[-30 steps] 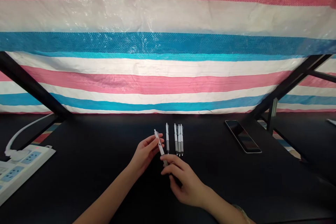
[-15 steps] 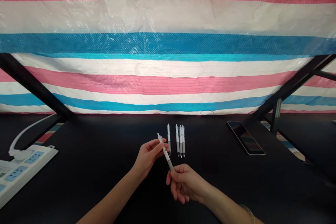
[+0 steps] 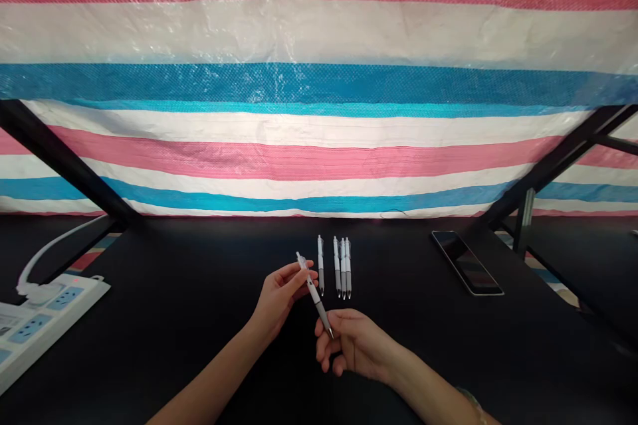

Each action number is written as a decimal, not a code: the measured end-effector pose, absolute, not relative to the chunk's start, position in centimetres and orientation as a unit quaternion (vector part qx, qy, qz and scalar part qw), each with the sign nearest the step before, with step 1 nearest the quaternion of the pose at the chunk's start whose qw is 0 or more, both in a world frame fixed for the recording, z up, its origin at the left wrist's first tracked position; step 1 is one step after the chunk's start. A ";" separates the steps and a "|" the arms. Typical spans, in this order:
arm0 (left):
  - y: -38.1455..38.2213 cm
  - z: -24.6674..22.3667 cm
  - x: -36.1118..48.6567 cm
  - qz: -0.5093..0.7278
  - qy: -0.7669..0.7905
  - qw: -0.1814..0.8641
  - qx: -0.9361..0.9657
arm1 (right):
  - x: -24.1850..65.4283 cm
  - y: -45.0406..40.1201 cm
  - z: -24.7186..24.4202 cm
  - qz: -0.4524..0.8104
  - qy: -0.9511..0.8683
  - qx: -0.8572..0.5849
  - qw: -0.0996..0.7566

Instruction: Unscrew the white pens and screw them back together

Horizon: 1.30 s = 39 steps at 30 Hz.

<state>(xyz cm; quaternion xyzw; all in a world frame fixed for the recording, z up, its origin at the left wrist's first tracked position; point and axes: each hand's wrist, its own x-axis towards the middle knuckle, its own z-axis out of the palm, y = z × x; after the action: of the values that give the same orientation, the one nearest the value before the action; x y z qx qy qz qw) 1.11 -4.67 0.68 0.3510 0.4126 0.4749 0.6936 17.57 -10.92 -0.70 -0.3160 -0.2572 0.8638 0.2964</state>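
A white ballpoint pen (image 3: 313, 291) with a grey grip and a metal tip is pinched near its clip end by my left hand (image 3: 282, 289). It slants down to the right, its tip exposed. My right hand (image 3: 356, 342) is at the tip end, palm partly up, thumb apart from the loosely curled fingers. The tip overlaps these fingers; whether they touch is hard to tell. Just beyond, one similar pen (image 3: 320, 265) lies alone on the black table (image 3: 219, 259). To its right, several matching pens (image 3: 342, 267) lie side by side, tips toward me.
A dark phone (image 3: 467, 262) lies on the right of the table. At the left edge sits a white power strip (image 3: 54, 319) with a plugged-in cable (image 3: 54, 244). Black slanted bars (image 3: 70, 166) flank the table, and a striped plastic sheet (image 3: 319, 126) hangs behind.
My right thumb and fingers have come off the pen's grip end, uncovering the metal tip. My left hand keeps its hold, with the pen shifted very slightly.
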 end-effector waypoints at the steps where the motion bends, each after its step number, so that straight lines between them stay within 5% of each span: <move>1: -4.7 0.6 1.1 0.474 0.413 0.695 0.349 | 17.6 -10.9 -0.7 0.859 -0.260 -0.322 0.300; 39: -4.8 0.9 1.2 0.472 0.396 0.714 0.332 | 17.9 -10.9 -0.2 0.863 -0.265 -0.322 0.285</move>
<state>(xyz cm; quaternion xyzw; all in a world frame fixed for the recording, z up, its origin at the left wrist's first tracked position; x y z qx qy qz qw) 1.16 -4.79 0.91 0.3321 0.3959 0.4724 0.7140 17.87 -10.92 -0.20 -0.3225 -0.2652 0.8628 0.2851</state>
